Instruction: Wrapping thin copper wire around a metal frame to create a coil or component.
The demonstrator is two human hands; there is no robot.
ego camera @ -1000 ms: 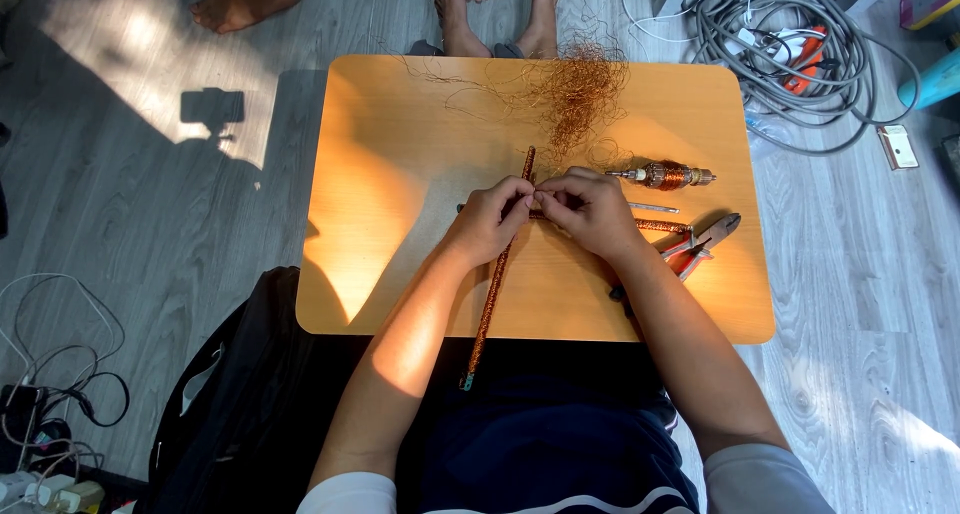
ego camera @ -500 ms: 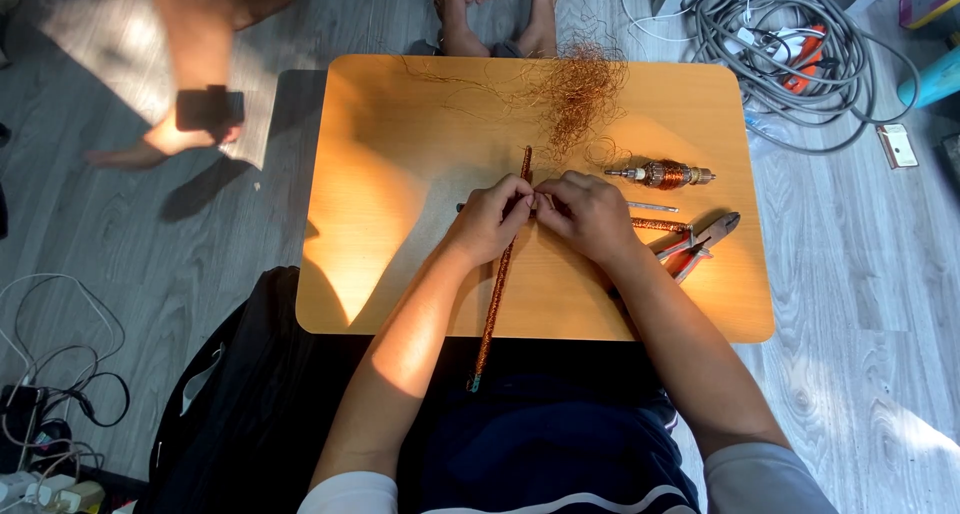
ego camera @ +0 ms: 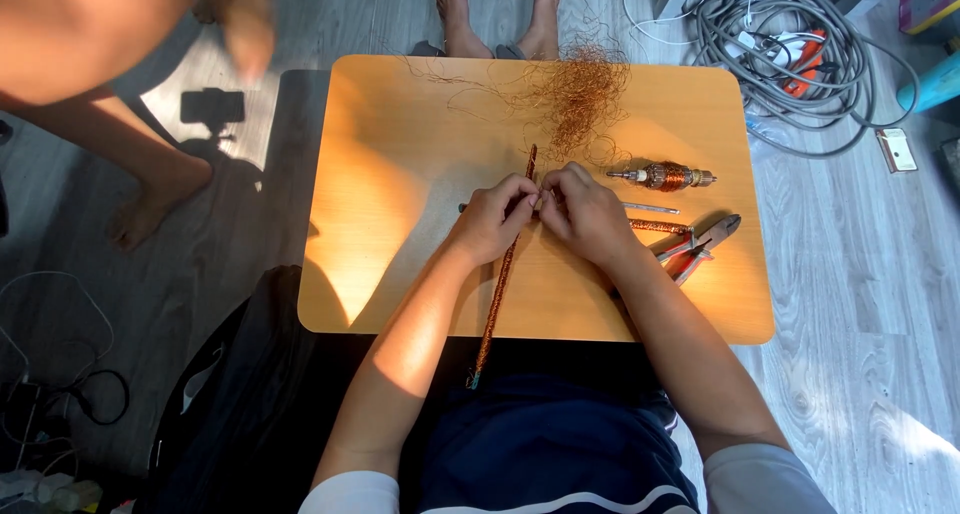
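1. The long copper-wrapped rod (ego camera: 503,274) lies in the middle of the frame. It runs from near the wire pile down past the front edge of the desk (ego camera: 400,224) to the person's lap. It sits just where it did a second ago.
2. The left hand (ego camera: 495,217) is curled shut on the rod, pinching it near its upper part.
3. The right hand (ego camera: 585,212) is curled shut too, with its fingertips right up against the left hand at the rod. It looks like it pinches a thin wire there, but the wire is too small to see.
4. Both hands have hardly moved, so the same small work at that one spot goes on.
5. Just right of the hands lie a small motor part wound with copper (ego camera: 662,177), two short rods (ego camera: 655,210) and red-handled pliers (ego camera: 700,249).
6. A fluffy pile of loose copper wire (ego camera: 575,94) sits at the top middle of the desk.
7. The big change is in the upper left of the frame: another person's leg (ego camera: 90,64) is now much closer and bigger, well apart from the desk.
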